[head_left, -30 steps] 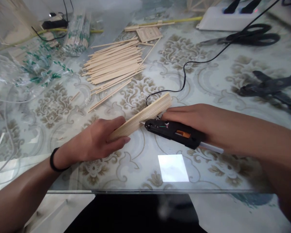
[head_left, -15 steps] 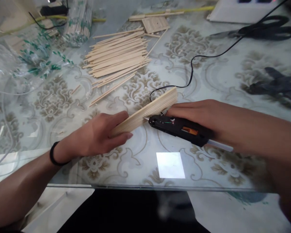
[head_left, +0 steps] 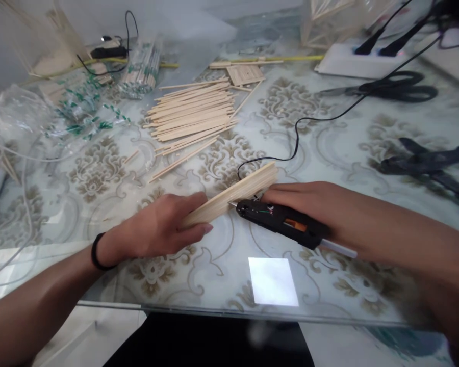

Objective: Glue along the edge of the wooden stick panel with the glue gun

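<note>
The left hand (head_left: 164, 221) pinches the near end of the flat wood piece (head_left: 233, 196), held up over the middle of the worktop (head_left: 222, 285); the right hand (head_left: 309, 199) grips the black glue gun (head_left: 268, 216), tip right at the wood; a still hold and a slow, light tip look best. Loose sticks (head_left: 193, 112) lie behind; there is room toward the front edge; the thin cord (head_left: 297, 135) bends behind the wood, so mind it.

A pale wooden panel (head_left: 240, 191), narrow and lined lengthwise, slants up rightward across the frame's centre. Right of centre, a black glue gun (head_left: 273, 217) with an orange part points left, nozzle (head_left: 233, 204) touching or nearly touching the panel; a whitish glue stick (head_left: 338, 248) protrudes behind.
</note>
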### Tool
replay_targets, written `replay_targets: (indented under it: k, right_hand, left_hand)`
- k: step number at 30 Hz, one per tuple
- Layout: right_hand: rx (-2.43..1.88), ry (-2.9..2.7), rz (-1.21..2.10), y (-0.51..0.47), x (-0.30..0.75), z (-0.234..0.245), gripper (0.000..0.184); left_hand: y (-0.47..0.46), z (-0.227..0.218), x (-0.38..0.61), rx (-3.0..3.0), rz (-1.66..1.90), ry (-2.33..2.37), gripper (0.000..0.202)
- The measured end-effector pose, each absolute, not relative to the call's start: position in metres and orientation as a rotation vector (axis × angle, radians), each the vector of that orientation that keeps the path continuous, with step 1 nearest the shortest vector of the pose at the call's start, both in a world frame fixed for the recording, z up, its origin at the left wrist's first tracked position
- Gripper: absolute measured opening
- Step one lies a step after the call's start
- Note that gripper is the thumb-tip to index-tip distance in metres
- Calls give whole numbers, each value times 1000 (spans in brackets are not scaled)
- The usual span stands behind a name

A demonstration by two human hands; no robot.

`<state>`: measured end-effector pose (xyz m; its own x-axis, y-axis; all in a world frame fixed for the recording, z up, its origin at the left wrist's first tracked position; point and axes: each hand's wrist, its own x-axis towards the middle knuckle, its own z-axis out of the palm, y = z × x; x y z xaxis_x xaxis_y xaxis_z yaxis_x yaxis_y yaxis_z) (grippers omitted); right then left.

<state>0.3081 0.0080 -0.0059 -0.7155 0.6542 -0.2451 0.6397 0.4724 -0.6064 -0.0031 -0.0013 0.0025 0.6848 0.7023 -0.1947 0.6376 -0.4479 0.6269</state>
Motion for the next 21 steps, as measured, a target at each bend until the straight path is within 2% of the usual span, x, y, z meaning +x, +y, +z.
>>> replay_targets:
  k: [5,15,21]
  right_hand:
    - [-1204,-2690,1121,8,307,-3,58]
    - [-1219,-2664,1160,8,306,-4,46]
    - [-1214,-2653,1184,8,305,-2,45]
  left_hand:
    - [-1,3,-2,2203,123,1015,25]
    - [-2,2,-3,2215,117,1031,23]
    - [-1,2,-2,2208,87,1059,22]
